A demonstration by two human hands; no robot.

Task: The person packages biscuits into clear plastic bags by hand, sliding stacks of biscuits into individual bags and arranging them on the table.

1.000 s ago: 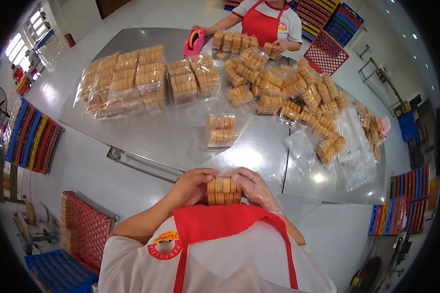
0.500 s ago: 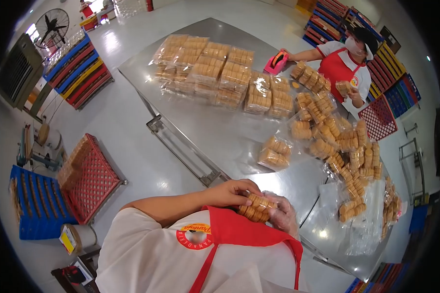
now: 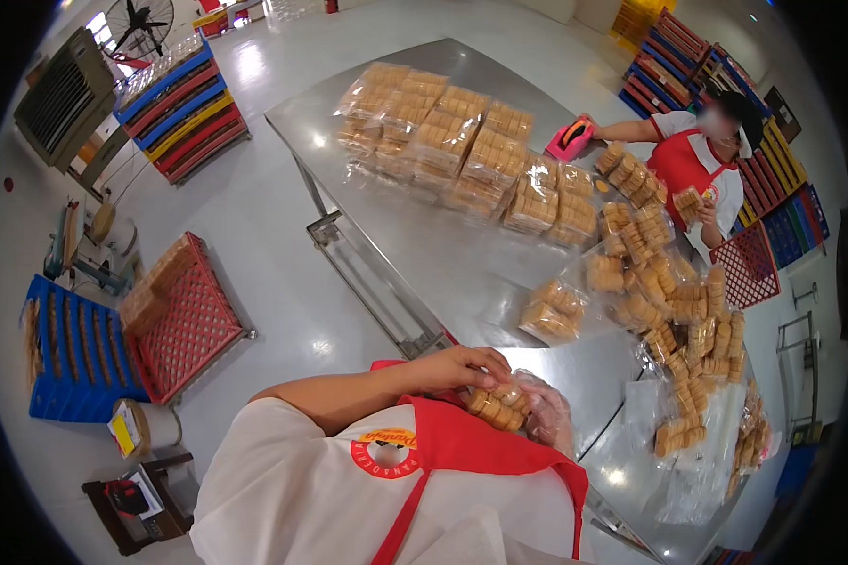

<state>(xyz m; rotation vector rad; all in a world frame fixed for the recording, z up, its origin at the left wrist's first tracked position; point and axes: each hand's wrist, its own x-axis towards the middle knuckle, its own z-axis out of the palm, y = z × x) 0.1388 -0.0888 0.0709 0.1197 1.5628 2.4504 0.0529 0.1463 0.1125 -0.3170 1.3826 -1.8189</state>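
Note:
A clear plastic packet of round golden biscuits (image 3: 497,408) is held close against the red apron, between both hands. My left hand (image 3: 459,368), bare, has its fingers closed on the packet's upper edge. My right hand (image 3: 545,414), in a see-through plastic glove, grips the packet's right side; its fingertips are partly hidden. On the steel table (image 3: 462,292) beyond, a bagged block of biscuits (image 3: 553,313) stands nearest to my hands. Loose biscuit packets (image 3: 650,282) lie heaped to the right, beside flat clear bags (image 3: 702,471).
Stacked biscuit packs (image 3: 443,141) fill the table's far side. Across the table, a co-worker (image 3: 693,165) in a red apron holds a packet and touches a pink tape dispenser (image 3: 570,138). A red crate (image 3: 184,320) and blue crates (image 3: 75,358) stand on the floor at left.
My view has swung slightly, so the table and crates sit differently in it. The packet has turned a little in my hands, and my left fingers have shifted along its upper edge.

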